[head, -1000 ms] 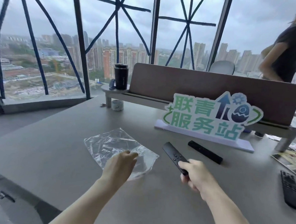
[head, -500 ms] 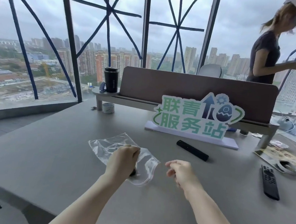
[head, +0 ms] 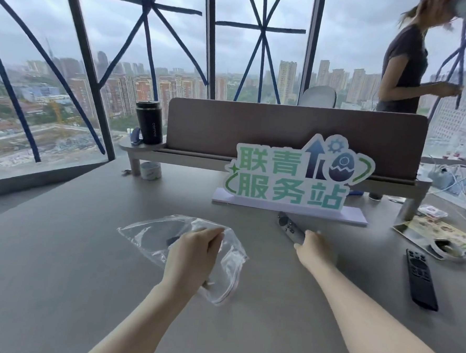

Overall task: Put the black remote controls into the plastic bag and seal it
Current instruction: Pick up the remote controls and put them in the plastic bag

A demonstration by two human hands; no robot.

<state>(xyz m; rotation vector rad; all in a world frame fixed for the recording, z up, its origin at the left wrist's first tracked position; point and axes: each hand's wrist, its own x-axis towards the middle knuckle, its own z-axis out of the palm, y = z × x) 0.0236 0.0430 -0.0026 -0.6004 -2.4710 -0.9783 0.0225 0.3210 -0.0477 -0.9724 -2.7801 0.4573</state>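
A clear plastic bag (head: 152,235) lies on the grey table (head: 58,247), its open mouth facing right. My left hand (head: 194,251) grips the bag's upper edge at the mouth. A dark remote (head: 172,239) shows through the plastic, mostly hidden behind my hand. My right hand (head: 316,251) is closed on the near end of a second black remote (head: 289,226), just in front of the sign. A third black remote (head: 420,279) lies flat at the right.
A green-lettered sign (head: 294,180) on a white base stands behind the remotes. A shelf riser with a brown panel (head: 283,130) carries a black tumbler (head: 149,122). Papers, a tape roll (head: 447,248) and cables lie at right. Another person (head: 404,69) stands beyond.
My right hand put the first remote into the bag, came out empty, then reached forward and right and closed on the second remote. My left hand kept hold of the bag.
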